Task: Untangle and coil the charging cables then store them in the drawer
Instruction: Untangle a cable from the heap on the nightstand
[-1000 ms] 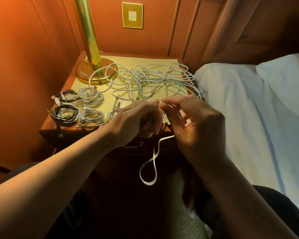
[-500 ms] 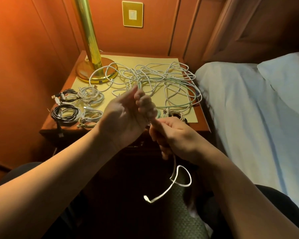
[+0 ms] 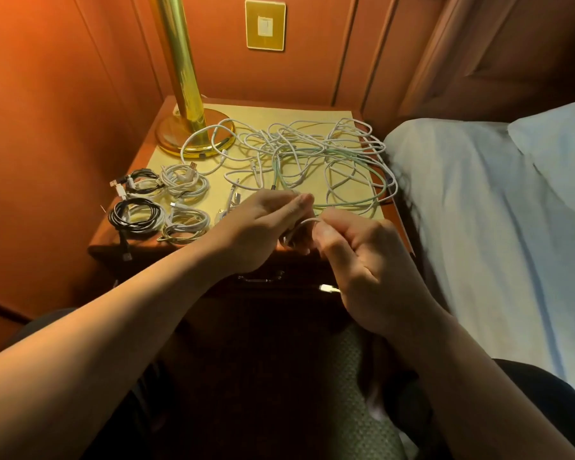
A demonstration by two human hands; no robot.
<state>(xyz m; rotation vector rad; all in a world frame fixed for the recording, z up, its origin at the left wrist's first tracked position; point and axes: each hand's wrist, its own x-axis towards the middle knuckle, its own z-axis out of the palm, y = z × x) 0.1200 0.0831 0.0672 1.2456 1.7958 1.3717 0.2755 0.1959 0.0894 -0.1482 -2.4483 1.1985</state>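
From the head view, the left hand (image 3: 263, 224) and right hand (image 3: 362, 260) both pinch a white cable (image 3: 307, 221) above the counter's (image 3: 332, 114) front edge. Behind them lies a tangled cable pile (image 3: 312, 157); four coiled cables (image 3: 160, 207) sit at its left.

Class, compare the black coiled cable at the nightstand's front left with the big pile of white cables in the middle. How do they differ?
The black coiled cable is wound into a neat ring; the white cable pile sprawls in loose, crossing loops. The coil is dark and compact; the pile is pale and covers far more surface. Both lie on the nightstand, untouched by either hand.
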